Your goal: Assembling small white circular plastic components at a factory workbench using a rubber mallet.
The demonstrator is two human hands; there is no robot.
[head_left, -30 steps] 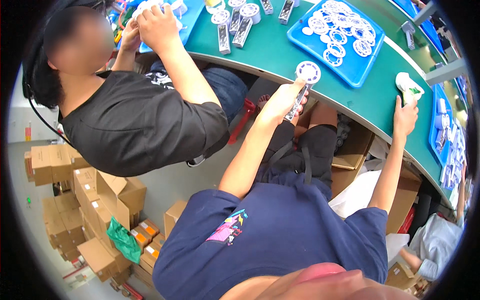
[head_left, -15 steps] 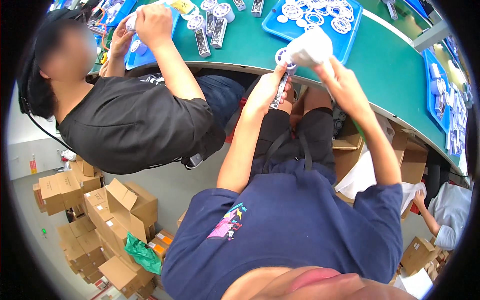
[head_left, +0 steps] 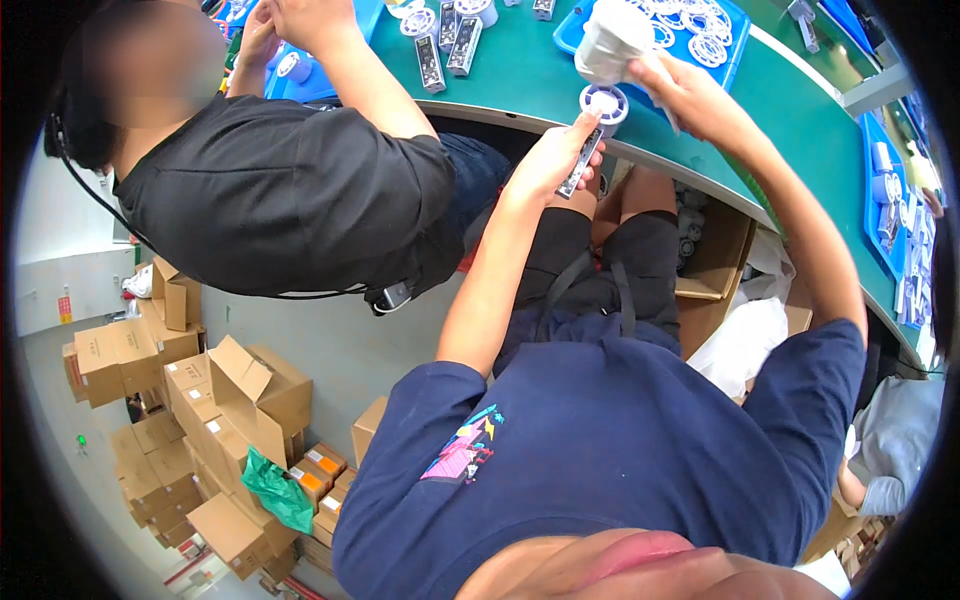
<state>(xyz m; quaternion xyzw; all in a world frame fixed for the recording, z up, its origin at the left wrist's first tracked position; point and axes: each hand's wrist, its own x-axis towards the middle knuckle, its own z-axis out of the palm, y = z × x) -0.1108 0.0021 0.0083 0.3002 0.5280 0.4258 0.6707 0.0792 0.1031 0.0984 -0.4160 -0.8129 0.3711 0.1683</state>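
My left hand [head_left: 553, 162] is closed round the narrow grey handle of a device with a round white spoked head [head_left: 605, 104]; dark parts show along the handle's open face. The device is held at the near edge of the green table, head pointing away from me. My right hand [head_left: 690, 92] grips a bunched white cloth [head_left: 612, 42] by its lower right side. The cloth hangs above the round head, apart from it, and covers part of a blue tray [head_left: 738, 62] with several white spoked rings. Whether it is a cloth or a thin bag is hard to tell.
Similar devices [head_left: 463, 46] stand on the table [head_left: 520, 95] to the left. A co-worker in a black shirt [head_left: 290, 200] sits close on my left. Another blue tray [head_left: 882, 215] lies at far right. Cardboard boxes [head_left: 265, 400] are stacked behind on the floor.
My right hand has drawn the white cloth up and away from the device's round head, uncovering it. My left hand still holds the device. The whole view has shifted slightly.
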